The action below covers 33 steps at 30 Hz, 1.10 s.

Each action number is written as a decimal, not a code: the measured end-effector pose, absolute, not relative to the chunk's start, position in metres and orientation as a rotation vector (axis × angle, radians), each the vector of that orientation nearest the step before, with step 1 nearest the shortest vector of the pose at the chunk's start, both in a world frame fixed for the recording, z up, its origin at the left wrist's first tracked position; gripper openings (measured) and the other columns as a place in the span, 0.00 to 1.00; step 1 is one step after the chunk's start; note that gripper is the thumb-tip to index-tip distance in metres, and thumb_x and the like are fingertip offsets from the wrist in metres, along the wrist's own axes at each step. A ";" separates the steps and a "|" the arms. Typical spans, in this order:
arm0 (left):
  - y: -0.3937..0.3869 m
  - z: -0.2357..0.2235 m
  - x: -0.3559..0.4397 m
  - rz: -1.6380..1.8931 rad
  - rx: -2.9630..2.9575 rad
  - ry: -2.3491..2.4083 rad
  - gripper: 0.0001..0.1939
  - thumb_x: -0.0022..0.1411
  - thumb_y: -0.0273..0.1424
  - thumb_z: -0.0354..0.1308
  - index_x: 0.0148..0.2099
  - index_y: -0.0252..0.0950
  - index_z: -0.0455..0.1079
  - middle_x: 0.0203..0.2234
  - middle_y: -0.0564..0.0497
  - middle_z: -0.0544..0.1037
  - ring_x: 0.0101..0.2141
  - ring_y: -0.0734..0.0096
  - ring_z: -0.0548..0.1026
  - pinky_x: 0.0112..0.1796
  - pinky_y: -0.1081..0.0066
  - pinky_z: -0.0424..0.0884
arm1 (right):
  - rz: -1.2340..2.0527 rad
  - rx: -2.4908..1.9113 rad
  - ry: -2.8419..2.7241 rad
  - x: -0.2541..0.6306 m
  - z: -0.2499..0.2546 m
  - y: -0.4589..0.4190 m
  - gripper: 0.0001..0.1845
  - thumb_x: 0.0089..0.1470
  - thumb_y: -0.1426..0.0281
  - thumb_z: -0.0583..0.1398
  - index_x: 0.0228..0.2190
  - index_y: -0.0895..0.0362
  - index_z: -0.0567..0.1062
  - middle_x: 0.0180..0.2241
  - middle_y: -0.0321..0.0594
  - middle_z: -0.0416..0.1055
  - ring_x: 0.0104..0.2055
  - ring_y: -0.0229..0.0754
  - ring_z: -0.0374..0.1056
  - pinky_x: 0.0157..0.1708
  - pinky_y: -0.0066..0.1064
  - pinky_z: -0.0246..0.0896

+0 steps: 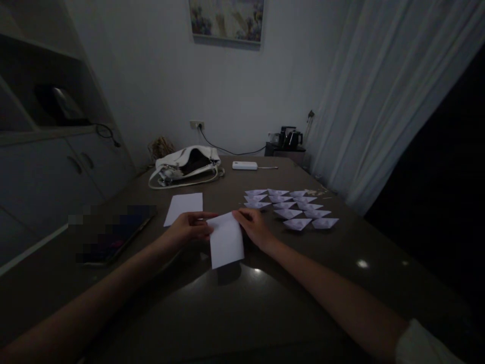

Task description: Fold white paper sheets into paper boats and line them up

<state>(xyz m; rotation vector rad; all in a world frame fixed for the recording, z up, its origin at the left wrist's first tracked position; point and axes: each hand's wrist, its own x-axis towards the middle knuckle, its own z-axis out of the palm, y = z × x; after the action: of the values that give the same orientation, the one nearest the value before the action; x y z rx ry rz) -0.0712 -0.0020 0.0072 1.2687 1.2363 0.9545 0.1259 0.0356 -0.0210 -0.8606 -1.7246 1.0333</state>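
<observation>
A white sheet of paper (226, 242) is held up between my two hands, its lower edge hanging a little above the dark table. My left hand (189, 227) pinches its upper left edge, and my right hand (253, 228) grips the upper right corner between thumb and fingers. Behind my left hand lies more white paper (184, 205), flat on the table and partly covered by the hand. To the right of my right hand, several folded white paper boats (288, 213) stand in rows.
A phone-like device (117, 237) lies left of my left arm, partly blurred out. Toward the back of the table (212, 318) are a white handbag (185, 164) and a white power bank (244, 166) with a short cable. A black kettle (292, 138) stands beyond, near the curtain (364, 111).
</observation>
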 end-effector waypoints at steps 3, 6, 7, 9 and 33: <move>0.001 0.008 -0.076 0.966 1.302 1.289 0.24 0.46 0.28 0.64 0.48 0.31 0.71 0.24 0.49 0.77 0.23 0.69 0.75 0.26 0.71 0.73 | 1.035 -0.877 -1.877 0.128 -0.026 0.039 0.24 0.53 0.53 0.54 0.17 0.58 0.65 0.16 0.32 0.57 0.20 0.34 0.52 0.20 0.26 0.44; 0.005 0.006 -0.080 0.953 1.358 1.307 0.24 0.44 0.28 0.63 0.47 0.31 0.72 0.22 0.51 0.76 0.23 0.69 0.75 0.26 0.71 0.72 | 0.855 -0.925 -2.018 0.128 -0.030 0.042 0.26 0.55 0.55 0.53 0.13 0.58 0.60 0.14 0.31 0.52 0.18 0.32 0.49 0.20 0.27 0.40; 0.006 0.005 -0.081 0.944 1.392 1.307 0.24 0.44 0.28 0.63 0.47 0.31 0.72 0.21 0.52 0.75 0.23 0.70 0.74 0.26 0.71 0.71 | 0.792 -0.938 -2.047 0.129 -0.030 0.042 0.26 0.55 0.57 0.54 0.12 0.58 0.60 0.13 0.31 0.52 0.18 0.32 0.48 0.20 0.27 0.40; 0.008 0.002 -0.082 0.917 1.482 1.312 0.25 0.44 0.28 0.63 0.48 0.30 0.71 0.19 0.54 0.73 0.21 0.70 0.73 0.24 0.72 0.69 | 0.689 -0.956 -2.069 0.129 -0.029 0.041 0.23 0.55 0.60 0.56 0.14 0.58 0.62 0.14 0.31 0.54 0.19 0.32 0.50 0.22 0.27 0.42; 0.005 -0.008 -0.078 0.781 2.000 1.525 0.26 0.47 0.30 0.54 0.51 0.27 0.70 0.22 0.50 0.75 0.23 0.68 0.72 0.25 0.73 0.65 | 0.159 -0.861 -2.639 0.136 -0.012 0.031 0.05 0.54 0.70 0.60 0.35 0.57 0.73 0.35 0.39 0.71 0.38 0.39 0.66 0.32 0.27 0.54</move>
<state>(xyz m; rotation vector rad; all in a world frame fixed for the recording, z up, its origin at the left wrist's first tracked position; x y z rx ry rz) -0.0784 0.0048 -0.0080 2.0004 1.5250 0.7810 0.1358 0.0309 -0.0117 -0.8613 -2.6386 0.1589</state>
